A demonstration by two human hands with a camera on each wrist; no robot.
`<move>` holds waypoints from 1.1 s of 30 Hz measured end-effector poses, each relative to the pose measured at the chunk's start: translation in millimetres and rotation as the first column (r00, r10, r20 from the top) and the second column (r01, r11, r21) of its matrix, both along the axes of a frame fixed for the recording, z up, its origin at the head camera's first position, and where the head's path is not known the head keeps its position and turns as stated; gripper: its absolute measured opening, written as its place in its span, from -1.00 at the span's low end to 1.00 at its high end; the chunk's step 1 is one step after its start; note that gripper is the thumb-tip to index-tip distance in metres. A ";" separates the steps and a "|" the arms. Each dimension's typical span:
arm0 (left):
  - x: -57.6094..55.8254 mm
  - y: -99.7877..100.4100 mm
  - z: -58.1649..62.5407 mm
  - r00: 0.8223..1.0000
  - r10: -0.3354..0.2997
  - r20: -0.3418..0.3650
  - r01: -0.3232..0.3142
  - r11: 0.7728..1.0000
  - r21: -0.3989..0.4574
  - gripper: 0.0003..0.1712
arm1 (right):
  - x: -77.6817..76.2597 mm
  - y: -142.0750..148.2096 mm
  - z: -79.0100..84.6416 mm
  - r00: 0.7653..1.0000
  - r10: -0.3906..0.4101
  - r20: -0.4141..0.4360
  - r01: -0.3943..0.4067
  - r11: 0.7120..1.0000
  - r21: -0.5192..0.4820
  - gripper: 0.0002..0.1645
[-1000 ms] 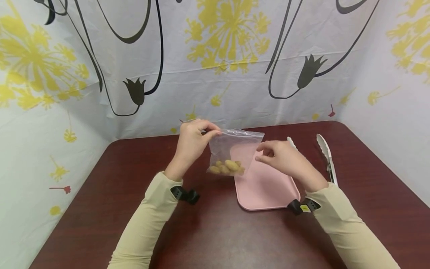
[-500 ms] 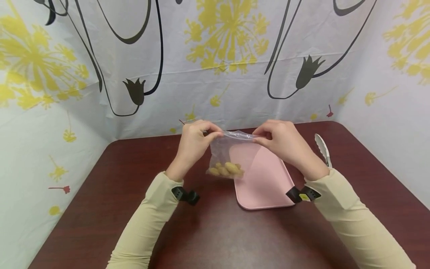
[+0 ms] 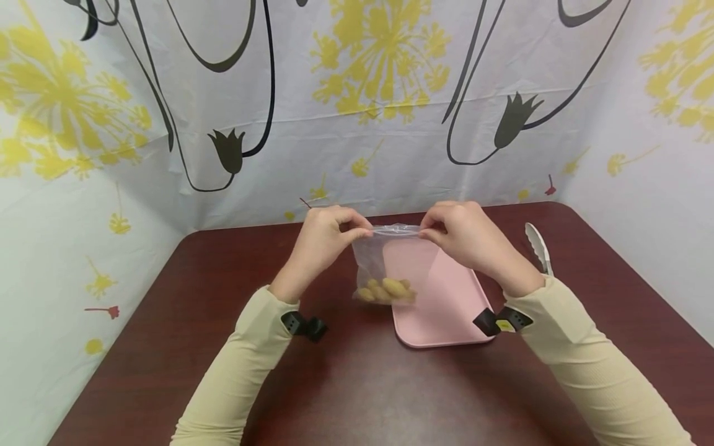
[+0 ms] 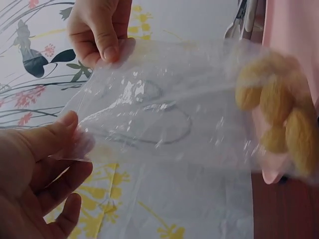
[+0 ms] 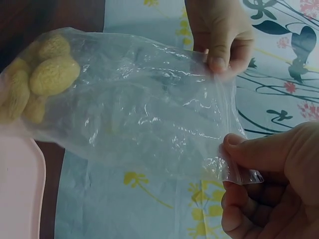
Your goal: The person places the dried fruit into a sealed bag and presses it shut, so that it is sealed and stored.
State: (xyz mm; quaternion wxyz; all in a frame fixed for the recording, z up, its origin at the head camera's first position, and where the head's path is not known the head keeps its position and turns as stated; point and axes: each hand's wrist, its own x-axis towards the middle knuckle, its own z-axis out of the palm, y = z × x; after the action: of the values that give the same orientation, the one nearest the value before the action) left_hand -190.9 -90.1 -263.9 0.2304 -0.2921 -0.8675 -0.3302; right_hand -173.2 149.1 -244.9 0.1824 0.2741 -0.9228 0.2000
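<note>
A clear zip bag (image 3: 368, 257) hangs between both hands, its zip edge at the top. Several yellow-brown, oval, rough-skinned lumps (image 5: 55, 74) lie gathered in its bottom. My left hand (image 3: 329, 238) pinches the top left corner between thumb and fingers. At the opposite corner my right hand (image 3: 463, 232) pinches the zip edge likewise; its thumb lies along the zip in the right wrist view. A pink tray (image 3: 446, 316) rests on the table behind and to the right of the bag, which overlaps it in the head view.
Metal tongs (image 3: 538, 248) with pale scalloped tips lie right of the tray, partly hidden by the right forearm. The dark red-brown table (image 3: 223, 297) runs back to a white flower-patterned cloth (image 3: 334, 155) hung around it.
My right hand has moved up from beside the bag and taken hold of its top right corner. The bag now hangs slightly lower and further right. My left hand has kept its pinch.
</note>
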 end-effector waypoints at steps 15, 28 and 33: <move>0.7 -5.5 3.0 0.988 -0.015 0.156 0.030 0.995 -0.091 -0.83 | 3.3 2.1 -1.7 1.000 0.021 -0.007 -0.021 1.000 0.011 -0.91; 5.5 1.3 4.2 0.996 -0.006 0.088 0.027 0.969 -0.245 -0.95 | 0.4 6.3 -7.5 0.998 0.058 -0.039 -0.057 0.998 0.010 -0.91; 8.6 3.0 5.4 0.995 -0.009 0.099 0.034 0.969 -0.245 -0.95 | -0.5 7.6 -8.9 0.996 0.074 -0.055 -0.074 0.997 0.007 -0.91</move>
State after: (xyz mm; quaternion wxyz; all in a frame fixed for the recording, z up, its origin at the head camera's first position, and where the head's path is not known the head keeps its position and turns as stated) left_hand -182.3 -87.1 -258.5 0.1463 -0.3115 -0.9088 -0.2361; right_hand -173.7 156.7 -253.8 0.1996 0.3138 -0.9072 0.1966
